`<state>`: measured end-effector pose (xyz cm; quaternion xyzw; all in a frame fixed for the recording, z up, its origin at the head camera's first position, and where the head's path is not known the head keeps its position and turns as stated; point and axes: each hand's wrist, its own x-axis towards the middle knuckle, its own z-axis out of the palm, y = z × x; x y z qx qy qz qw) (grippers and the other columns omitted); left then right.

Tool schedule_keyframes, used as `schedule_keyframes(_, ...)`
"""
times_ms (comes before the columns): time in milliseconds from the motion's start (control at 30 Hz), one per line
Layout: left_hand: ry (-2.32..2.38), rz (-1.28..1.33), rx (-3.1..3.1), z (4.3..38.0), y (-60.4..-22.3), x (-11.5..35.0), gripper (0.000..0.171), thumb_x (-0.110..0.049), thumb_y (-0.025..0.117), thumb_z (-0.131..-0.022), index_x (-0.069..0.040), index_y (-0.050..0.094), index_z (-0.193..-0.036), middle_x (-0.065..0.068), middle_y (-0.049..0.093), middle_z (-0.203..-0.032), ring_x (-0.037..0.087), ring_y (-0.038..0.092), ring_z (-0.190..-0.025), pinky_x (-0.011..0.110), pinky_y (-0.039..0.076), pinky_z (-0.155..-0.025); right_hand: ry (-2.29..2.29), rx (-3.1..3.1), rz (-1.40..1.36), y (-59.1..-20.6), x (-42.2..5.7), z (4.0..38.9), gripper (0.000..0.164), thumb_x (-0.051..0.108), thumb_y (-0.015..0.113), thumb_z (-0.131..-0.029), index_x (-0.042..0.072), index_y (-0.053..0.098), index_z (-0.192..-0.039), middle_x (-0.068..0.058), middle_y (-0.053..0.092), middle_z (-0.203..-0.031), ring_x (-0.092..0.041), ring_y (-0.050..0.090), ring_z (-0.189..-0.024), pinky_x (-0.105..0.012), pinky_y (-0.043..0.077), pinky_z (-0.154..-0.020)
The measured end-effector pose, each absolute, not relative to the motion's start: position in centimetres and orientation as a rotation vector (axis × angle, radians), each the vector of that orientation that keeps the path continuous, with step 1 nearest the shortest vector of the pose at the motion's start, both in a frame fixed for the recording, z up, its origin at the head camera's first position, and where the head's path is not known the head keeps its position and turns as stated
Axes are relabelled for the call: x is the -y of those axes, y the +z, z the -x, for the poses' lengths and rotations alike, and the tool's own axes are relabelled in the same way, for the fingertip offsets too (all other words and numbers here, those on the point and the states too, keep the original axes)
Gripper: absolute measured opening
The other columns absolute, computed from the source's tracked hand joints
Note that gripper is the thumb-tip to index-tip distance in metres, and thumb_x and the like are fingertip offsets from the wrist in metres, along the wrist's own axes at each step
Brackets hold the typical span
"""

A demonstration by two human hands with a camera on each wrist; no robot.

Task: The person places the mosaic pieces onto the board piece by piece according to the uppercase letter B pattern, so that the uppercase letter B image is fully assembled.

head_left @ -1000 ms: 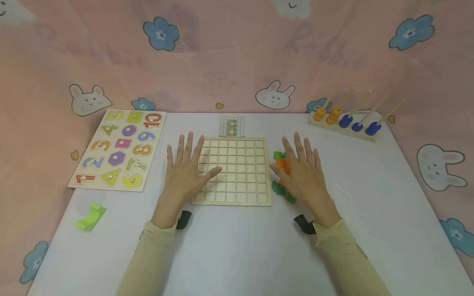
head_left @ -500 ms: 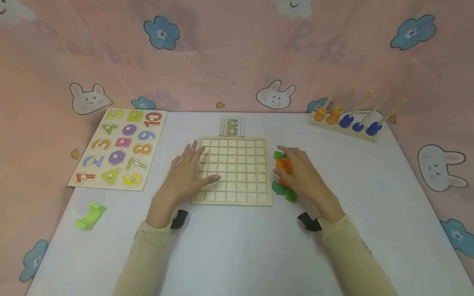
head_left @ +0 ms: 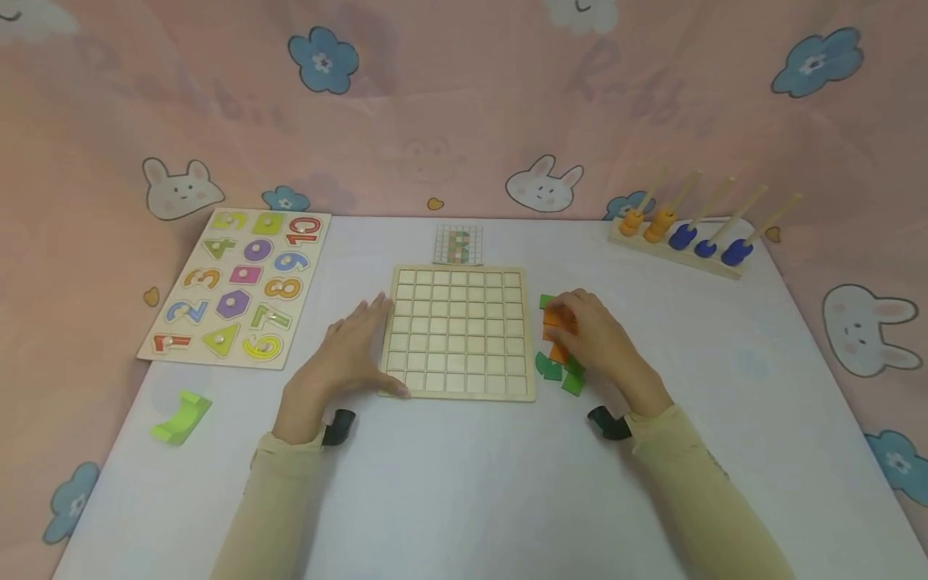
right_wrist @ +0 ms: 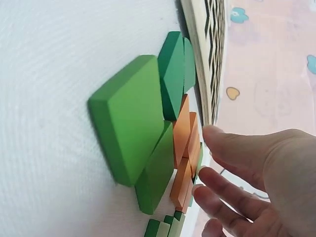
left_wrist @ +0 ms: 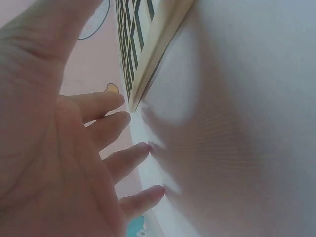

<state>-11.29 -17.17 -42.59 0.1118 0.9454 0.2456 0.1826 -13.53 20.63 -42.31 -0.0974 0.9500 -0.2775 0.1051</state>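
A wooden grid board lies flat in the middle of the table, its squares bare. My left hand spans its left side, thumb at the near left corner and straight fingers along the far part of that edge. Right of the board, small orange blocks and green blocks lie in a loose cluster. Over this cluster is my right hand, fingers bent toward the orange blocks. The right wrist view shows a gap between the thumb and the fingertips, close above the orange pieces.
A small pattern card lies behind the board. To the left are a number puzzle and a light green curved block. A peg stand with orange and blue beads stands at the back right, before a pink patterned cloth.
My left hand has drawn back off the board's squares to its left edge, thumb moving down to the near corner. My right hand has lowered to the blocks, its spread fingers now bent together.
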Motion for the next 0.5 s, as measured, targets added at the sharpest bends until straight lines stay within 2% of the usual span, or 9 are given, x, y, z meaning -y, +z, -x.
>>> schedule_keyframes(167,0.612,-0.333,-2.669,11.25,-42.66,17.01,0.152,-0.050,0.104,-0.057,-0.010,0.013,-0.171,0.009,0.005,-0.181,0.038,0.006,-0.167,0.068,0.009,-0.134,-0.804,-2.806,0.265,-42.57,-20.46,13.62,0.034,0.012,0.073,-0.101,0.001,0.065,-0.132,-0.021,0.059,-0.135,-0.038,0.053,-0.125,-0.059,0.050,-0.114)
schedule_keyframes(500,0.578,-0.301,-2.671,11.19,-42.70,16.65,0.152,-0.047,0.104,-0.056,-0.009,0.013,-0.171,0.010,0.010,-0.180,0.039,0.004,-0.167,0.066,0.006,-0.135,-0.836,-2.790,0.235,-42.83,-20.39,14.23,0.037,0.008,0.074,-0.099,-0.001,0.063,-0.134,-0.023,0.059,-0.132,-0.038,0.054,-0.119,-0.057,0.051,-0.111)
